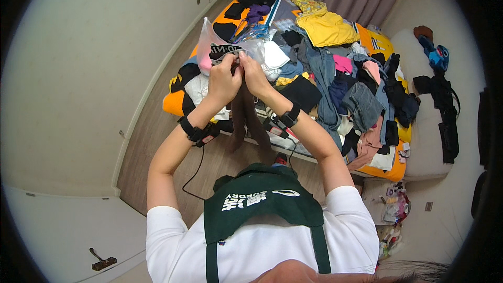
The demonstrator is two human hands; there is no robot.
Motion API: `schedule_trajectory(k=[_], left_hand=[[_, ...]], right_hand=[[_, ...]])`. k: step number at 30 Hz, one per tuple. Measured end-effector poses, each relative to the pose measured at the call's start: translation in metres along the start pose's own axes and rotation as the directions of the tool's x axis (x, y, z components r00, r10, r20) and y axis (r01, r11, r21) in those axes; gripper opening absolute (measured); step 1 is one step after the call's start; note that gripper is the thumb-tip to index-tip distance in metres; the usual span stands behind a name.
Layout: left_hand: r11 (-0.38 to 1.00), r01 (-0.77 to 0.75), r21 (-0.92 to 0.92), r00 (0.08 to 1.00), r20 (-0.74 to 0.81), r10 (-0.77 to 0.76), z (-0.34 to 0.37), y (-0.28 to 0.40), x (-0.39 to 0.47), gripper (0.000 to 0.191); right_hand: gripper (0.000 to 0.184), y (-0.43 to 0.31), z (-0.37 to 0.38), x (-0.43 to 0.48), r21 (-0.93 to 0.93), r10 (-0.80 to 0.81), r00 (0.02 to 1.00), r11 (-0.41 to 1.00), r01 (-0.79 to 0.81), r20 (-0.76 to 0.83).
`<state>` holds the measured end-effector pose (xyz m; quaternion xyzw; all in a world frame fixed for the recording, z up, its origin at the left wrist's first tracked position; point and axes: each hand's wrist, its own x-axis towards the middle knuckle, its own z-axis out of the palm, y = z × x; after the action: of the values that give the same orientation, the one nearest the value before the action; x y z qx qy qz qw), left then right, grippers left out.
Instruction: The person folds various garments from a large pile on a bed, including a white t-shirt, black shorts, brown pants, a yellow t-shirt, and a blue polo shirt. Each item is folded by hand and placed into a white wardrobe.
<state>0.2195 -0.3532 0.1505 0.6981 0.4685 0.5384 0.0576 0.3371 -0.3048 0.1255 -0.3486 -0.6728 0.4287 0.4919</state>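
Dark brown tights (245,114) hang down from between my hands, past the bed's near edge, with their waistband up at my fingers. My left hand (224,80) pinches the waistband on one side. Close beside it, my right hand (253,72) pinches the other side with thumb and fingers. Just beyond my fingertips a black piece with white lettering (224,52) shows; whether it is the waistband or lies behind it, I cannot tell. Behind that sits a clear plastic bag (204,47) with something pink in it.
Heaped clothes cover much of the bed: blue jeans (324,82), a yellow garment (328,27), grey folded jeans (363,104), a black folded cloth (302,92). Hangers (251,33) lie beyond the bag. A plush toy (438,57) and black garments (444,106) rest on the bed's padded headboard side.
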Motion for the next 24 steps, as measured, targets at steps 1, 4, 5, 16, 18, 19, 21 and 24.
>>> schedule_trajectory(k=[1,4,5,16,18,19,21,24], left_hand=[[0.999,0.021,-0.032,0.997,0.076,-0.019,-0.003,0.007,-0.001,0.018],[0.981,0.068,-0.182,0.951,0.31,-0.009,-0.018,-0.002,-0.004,0.027],[0.966,0.088,-0.242,0.923,0.386,0.013,-0.023,-0.006,-0.006,0.03],[0.985,0.133,-0.11,0.971,0.216,-0.107,-0.023,-0.08,-0.09,0.075],[0.952,0.219,-0.213,0.94,0.308,-0.148,-0.018,-0.088,-0.099,0.058],[0.941,0.279,-0.192,0.912,0.359,-0.197,-0.018,-0.099,-0.099,0.049],[0.783,0.523,-0.336,0.836,0.382,-0.395,-0.015,-0.095,-0.096,0.024],[0.668,0.557,-0.494,0.828,0.395,-0.399,-0.034,-0.114,-0.092,0.015]], right_hand=[[0.05,0.001,-0.002,-0.002,0.006,0.003,1.0,1.0,-0.003,0.025],[0.04,-0.014,-0.005,-0.003,0.252,-0.038,0.993,0.968,0.01,0.109],[0.037,-0.015,-0.007,-0.001,0.247,-0.009,0.994,0.969,-0.018,0.107],[0.035,-0.099,-0.064,0.026,0.212,-0.185,0.965,0.966,0.145,0.184],[0.032,-0.113,-0.069,0.025,0.304,-0.172,0.961,0.947,0.101,0.215],[0.03,-0.116,-0.075,0.025,0.336,-0.159,0.96,0.939,0.074,0.231],[0.024,-0.122,-0.092,0.028,0.306,-0.203,0.959,0.942,0.136,0.199],[0.024,-0.127,-0.126,0.037,0.187,-0.333,0.897,0.939,0.288,0.292]])
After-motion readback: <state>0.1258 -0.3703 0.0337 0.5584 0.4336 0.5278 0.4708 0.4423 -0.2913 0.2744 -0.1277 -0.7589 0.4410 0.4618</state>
